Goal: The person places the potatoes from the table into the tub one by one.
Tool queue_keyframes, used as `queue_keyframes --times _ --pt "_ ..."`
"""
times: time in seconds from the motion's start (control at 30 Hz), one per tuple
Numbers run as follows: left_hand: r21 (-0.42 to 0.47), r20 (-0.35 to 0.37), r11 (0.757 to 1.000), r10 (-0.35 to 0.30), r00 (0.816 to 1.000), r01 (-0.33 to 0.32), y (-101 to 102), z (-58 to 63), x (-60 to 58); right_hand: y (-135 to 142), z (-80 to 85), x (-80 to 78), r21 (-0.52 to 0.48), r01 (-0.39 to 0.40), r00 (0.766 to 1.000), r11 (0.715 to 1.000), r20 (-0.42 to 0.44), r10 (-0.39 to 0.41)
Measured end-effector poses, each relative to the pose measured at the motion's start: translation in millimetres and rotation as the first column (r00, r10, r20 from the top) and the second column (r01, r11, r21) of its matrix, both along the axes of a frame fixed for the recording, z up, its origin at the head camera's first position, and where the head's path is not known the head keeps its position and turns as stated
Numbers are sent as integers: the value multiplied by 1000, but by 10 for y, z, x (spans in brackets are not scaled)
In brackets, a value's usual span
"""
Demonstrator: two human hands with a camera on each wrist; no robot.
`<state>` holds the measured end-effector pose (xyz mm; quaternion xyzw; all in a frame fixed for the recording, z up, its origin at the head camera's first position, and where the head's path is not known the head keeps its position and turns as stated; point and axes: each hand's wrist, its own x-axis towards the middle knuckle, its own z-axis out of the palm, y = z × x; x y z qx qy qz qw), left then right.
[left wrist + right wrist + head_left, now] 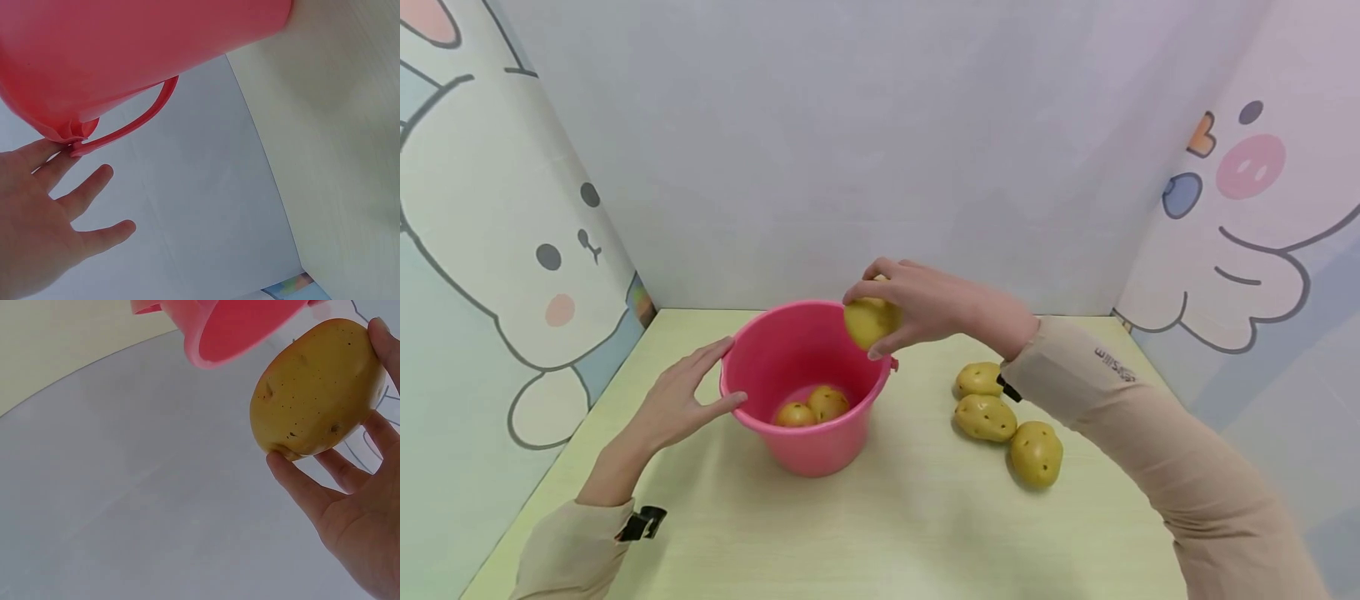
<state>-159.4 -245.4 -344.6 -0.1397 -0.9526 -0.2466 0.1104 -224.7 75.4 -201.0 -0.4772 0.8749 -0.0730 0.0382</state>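
Note:
A pink bucket (811,442) stands on the pale table (887,533) with two potatoes (812,407) inside. My right hand (917,304) grips a yellow potato (868,322) over the bucket's right rim; in the right wrist view the potato (315,390) sits between thumb and fingers beside the bucket (237,328). My left hand (685,398) is open, fingers straight, touching the bucket's left side. In the left wrist view its fingertips (44,150) meet the rim by the handle (134,122).
Three more potatoes (985,417) lie on the table to the right of the bucket, beside my right sleeve. Cartoon-printed walls close in the table on the left, back and right.

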Motion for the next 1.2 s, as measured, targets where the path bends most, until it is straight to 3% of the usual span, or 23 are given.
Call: queue_keyframes --times 0.6,1.2 --pt "-9 -4 1000 -9 1000 9 6 16 -6 -356 -88 -72 44 16 999 999 50 -18" --pt "4 1 1000 1 1000 -1 0 -10 12 -802 -72 -151 111 100 965 989 230 -124"
